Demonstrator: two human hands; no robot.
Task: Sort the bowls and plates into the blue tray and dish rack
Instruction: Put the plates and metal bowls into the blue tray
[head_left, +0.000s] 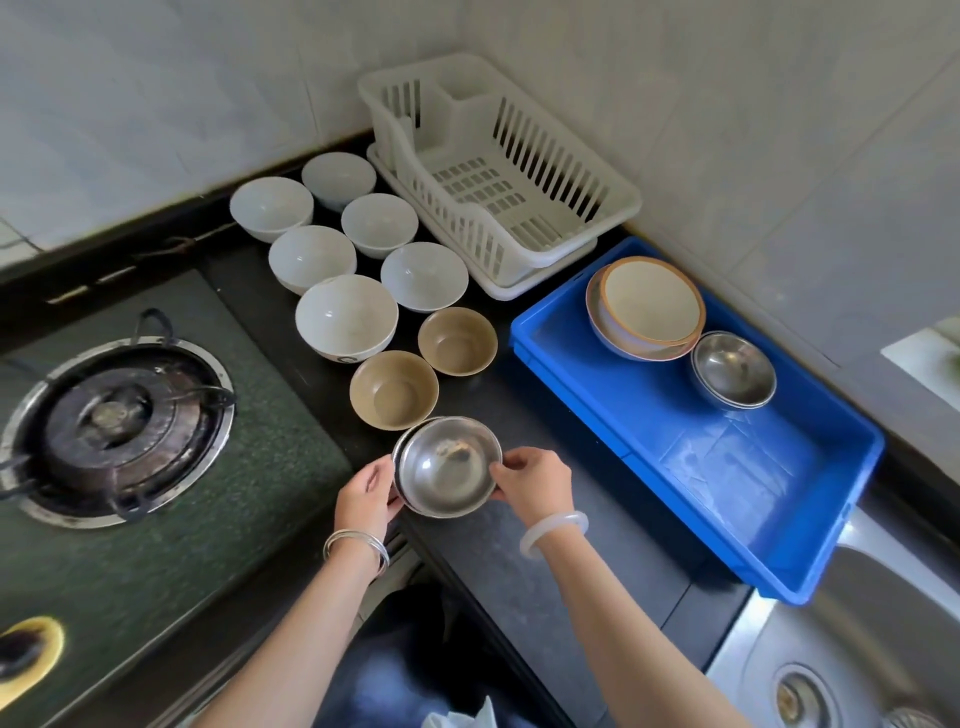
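A stack of steel bowls sits at the counter's front edge. My left hand grips its left rim and my right hand grips the right rim of the top bowl. Behind it stand two tan bowls and several white bowls. The blue tray to the right holds stacked cream bowls with orange rims and stacked steel bowls in its far corner. The white dish rack at the back holds nothing.
A gas burner on the green hob lies to the left. A steel sink sits at the lower right, under the tray's near corner. Tiled walls close the back and right sides.
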